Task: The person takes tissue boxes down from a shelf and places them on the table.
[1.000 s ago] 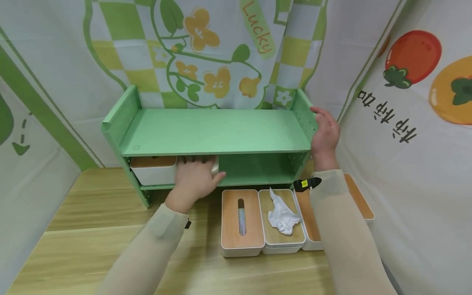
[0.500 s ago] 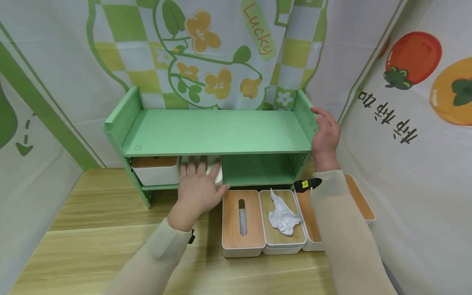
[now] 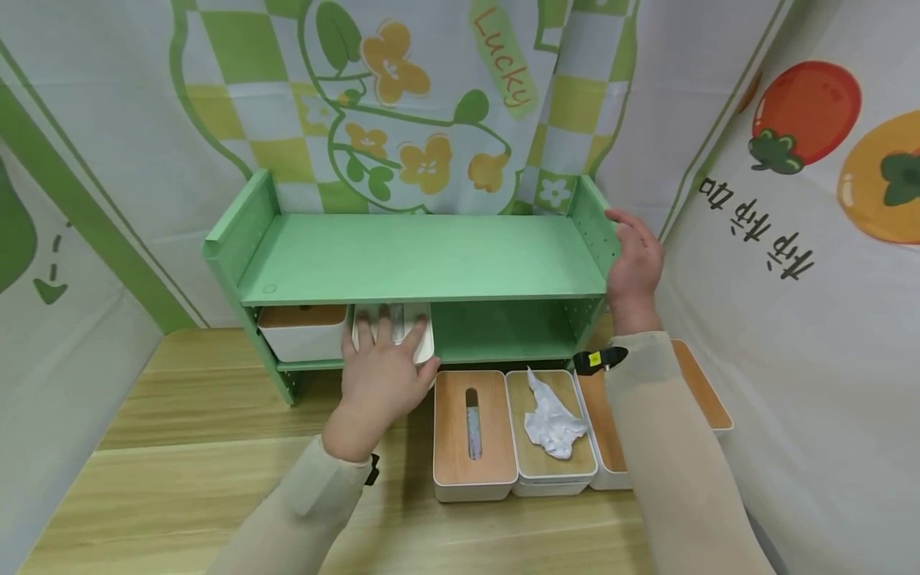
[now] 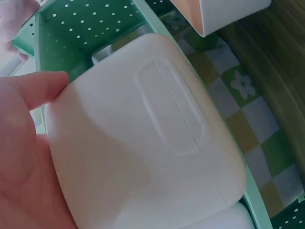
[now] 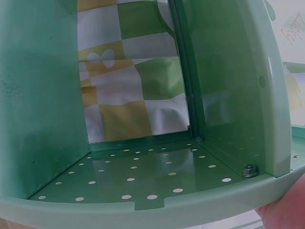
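In the head view, my left hand (image 3: 381, 375) lies over a white lidded box (image 3: 424, 347) in the lower tier of a green shelf (image 3: 431, 259), fingers spread across its top. Its thumb (image 4: 50, 85) touches the box's corner in the left wrist view, where the box's end face with a long recess fills the middle. My right hand (image 3: 635, 275) grips the shelf's right side panel from outside, fingertips at the panel's upper edge; how the thumb lies is hidden. Left of the white box stands another box with a wooden lid (image 3: 305, 316).
On the wooden table (image 3: 172, 479), before the shelf, stand a wood-lidded tissue box (image 3: 453, 431), a box with a crumpled white tissue (image 3: 553, 431) on top, and more wood-lidded boxes (image 3: 697, 383) partly behind the right forearm. Printed cloth walls enclose the table.
My left hand has drawn back slightly towards me, and more of the white box's top and front corner shows from under the upper board. The right hand stays in place on the shelf.
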Demonstrator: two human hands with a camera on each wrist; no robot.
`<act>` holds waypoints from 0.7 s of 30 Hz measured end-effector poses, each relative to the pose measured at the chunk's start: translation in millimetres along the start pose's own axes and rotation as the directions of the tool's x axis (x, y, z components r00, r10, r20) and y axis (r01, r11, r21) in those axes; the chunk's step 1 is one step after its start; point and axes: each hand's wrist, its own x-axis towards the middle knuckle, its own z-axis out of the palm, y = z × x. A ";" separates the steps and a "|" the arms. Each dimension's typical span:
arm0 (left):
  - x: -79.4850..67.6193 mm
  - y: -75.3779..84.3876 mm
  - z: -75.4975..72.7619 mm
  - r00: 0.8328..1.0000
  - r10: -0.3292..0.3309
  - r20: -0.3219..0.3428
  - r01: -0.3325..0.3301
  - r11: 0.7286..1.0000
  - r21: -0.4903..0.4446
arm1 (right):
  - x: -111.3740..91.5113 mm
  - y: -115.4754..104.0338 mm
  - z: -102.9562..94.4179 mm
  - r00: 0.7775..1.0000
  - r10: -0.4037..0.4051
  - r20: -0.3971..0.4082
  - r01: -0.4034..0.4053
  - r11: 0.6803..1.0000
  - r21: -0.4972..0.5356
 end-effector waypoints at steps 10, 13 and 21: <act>-10.5 -5.5 7.2 0.995 0.003 -0.095 -0.009 0.998 -0.061 | -0.5 1.1 0.2 1.000 0.007 -0.002 -0.007 1.000 0.004; -17.3 -14.3 12.3 0.986 -0.002 -0.165 -0.023 0.989 -0.149 | -0.6 1.5 -0.2 1.000 0.014 -0.003 -0.014 1.000 -0.017; -33.9 -41.0 21.5 0.966 -0.187 -0.178 0.032 0.771 -0.637 | 0.3 1.2 -0.1 1.000 0.018 -0.004 -0.018 1.000 0.020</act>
